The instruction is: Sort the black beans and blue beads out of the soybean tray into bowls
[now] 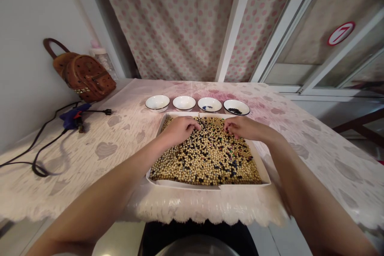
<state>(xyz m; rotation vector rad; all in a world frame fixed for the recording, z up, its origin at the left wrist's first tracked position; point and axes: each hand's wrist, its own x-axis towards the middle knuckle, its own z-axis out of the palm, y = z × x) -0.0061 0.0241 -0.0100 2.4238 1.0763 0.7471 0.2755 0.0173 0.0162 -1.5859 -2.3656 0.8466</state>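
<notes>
A shallow white box (264,170) holds a layer of beads (207,156), mostly pale yellow with many black ones and a few blue, green and red. Over its back left part, my left hand (183,129) has curled fingers pressed together at the beads. At the back right, my right hand (238,127) is closed in a pinch near the bead surface. Whatever either hand holds is too small to name. Behind the box stand white bowls: the right one (237,107) has black beads, its neighbour (209,105) a few dark blue ones; no beads show in the others (184,103) (157,103).
A brown backpack (90,76) sits at the back left beside a clear jar (103,60). A blue glue gun (72,118) with black cords lies on the left of the patterned tablecloth (300,148). Dotted curtains hang behind the table.
</notes>
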